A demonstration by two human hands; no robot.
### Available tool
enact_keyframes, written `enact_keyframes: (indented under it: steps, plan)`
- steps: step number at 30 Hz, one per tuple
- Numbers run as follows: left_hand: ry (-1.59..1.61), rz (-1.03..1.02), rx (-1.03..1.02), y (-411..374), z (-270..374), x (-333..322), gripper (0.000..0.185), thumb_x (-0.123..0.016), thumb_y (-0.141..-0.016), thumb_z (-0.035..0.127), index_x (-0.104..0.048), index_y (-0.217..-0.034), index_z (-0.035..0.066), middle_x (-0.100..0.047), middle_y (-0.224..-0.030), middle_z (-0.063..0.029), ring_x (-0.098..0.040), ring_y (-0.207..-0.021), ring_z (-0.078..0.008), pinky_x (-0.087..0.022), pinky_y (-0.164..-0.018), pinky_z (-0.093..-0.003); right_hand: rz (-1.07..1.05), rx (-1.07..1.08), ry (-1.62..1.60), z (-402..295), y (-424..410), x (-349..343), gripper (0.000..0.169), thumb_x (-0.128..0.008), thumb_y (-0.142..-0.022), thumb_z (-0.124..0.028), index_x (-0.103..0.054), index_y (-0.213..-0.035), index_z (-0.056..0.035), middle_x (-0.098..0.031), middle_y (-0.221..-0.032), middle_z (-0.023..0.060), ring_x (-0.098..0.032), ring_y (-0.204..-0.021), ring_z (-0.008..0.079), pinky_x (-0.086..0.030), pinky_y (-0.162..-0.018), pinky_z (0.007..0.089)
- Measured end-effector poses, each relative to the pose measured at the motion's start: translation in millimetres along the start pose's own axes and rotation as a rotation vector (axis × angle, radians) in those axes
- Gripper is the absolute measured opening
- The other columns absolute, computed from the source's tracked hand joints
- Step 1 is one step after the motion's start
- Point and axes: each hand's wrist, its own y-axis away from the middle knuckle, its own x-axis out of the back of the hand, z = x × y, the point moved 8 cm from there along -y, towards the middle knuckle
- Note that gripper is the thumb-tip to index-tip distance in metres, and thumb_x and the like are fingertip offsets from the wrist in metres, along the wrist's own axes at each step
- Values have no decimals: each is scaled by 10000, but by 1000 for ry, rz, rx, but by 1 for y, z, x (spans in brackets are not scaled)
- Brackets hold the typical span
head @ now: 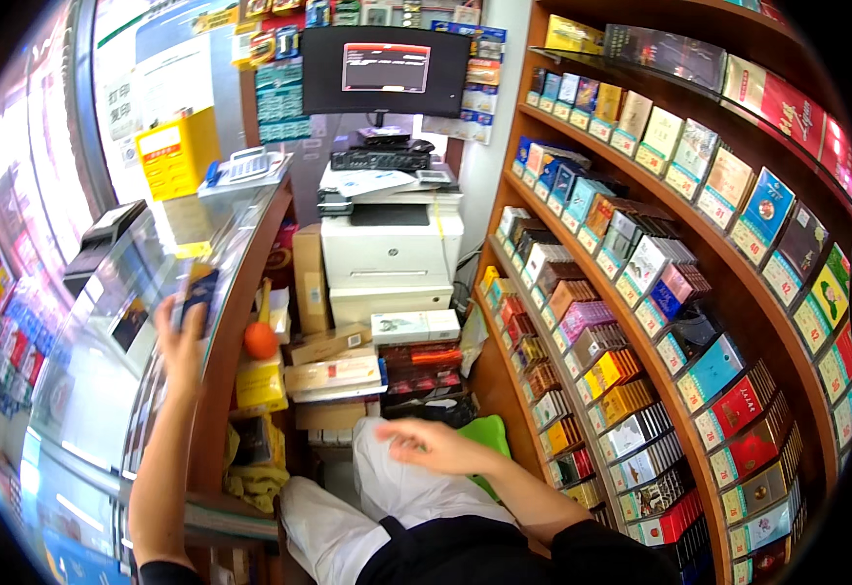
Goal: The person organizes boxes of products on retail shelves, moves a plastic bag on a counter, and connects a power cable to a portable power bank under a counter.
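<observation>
Reaching out over the glass counter (239, 219), my left hand (179, 336) grips a small dark-blue pack (201, 292), apparently a cigarette pack. A yellowish piece shows at its top end, slightly blurred. My right hand (433, 444) hovers over my lap in white trousers (404, 490), blurred by motion. Its fingers are loosely bent and partly apart, and I see nothing held in them. Just past the left hand, a yellow tag (193, 250) lies on the counter glass.
To the right rise wooden shelves (619, 300) packed with cigarette packs and price tags. Ahead stand a white HP printer (393, 252) and a monitor (385, 102). A calculator (248, 164) and yellow box (177, 155) top the counter. Stacked cartons (334, 373) and a green seat (486, 439) are low down.
</observation>
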Motion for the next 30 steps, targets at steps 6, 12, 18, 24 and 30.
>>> enact_keyframes:
  steps: [6,12,18,24,30]
  plan:
    - [367,-518,580,151,28,-138,501,-705,-868,205,-443,-1260,38,-580,-1079,-80,-570,-958,-156,-477,-850,-282,460,123,-324,-38,21,33,740,-600,-945,-236,-131,-1496,-82,-336,-1416,172,-539,-1022,161,-504,-789,267]
    - [328,-893,703,236,44,-161,454,-704,-876,204,-473,-1216,9,-570,-1055,-38,-538,-971,-98,-449,-862,-250,489,8,-383,-39,37,17,617,-646,-918,-235,-321,-1396,-19,-514,-1208,93,-521,-1011,109,-483,-789,238]
    - [235,-975,995,256,32,-158,485,-731,-848,237,-425,-1193,89,-512,-1100,-25,-534,-990,-110,-447,-843,-264,464,-4,-475,-17,42,9,544,-649,-913,-237,-410,-1335,9,-545,-1159,76,-518,-1052,110,-459,-878,255]
    - [665,-1115,1211,264,26,-159,587,-725,-829,329,-347,-1233,134,-465,-1206,-53,-496,-1116,-154,-448,-933,-359,359,57,-560,-25,37,7,566,-635,-903,-233,-394,-1354,10,-535,-1205,74,-503,-1113,128,-409,-959,271]
    - [704,-1307,1371,284,24,-158,941,-736,-804,399,-131,-1452,86,-442,-1326,-189,-545,-1172,-342,-442,-1026,-445,254,61,-624,-28,30,-6,661,-631,-888,-252,-325,-1420,-7,-506,-1261,109,-486,-1153,162,-387,-994,293]
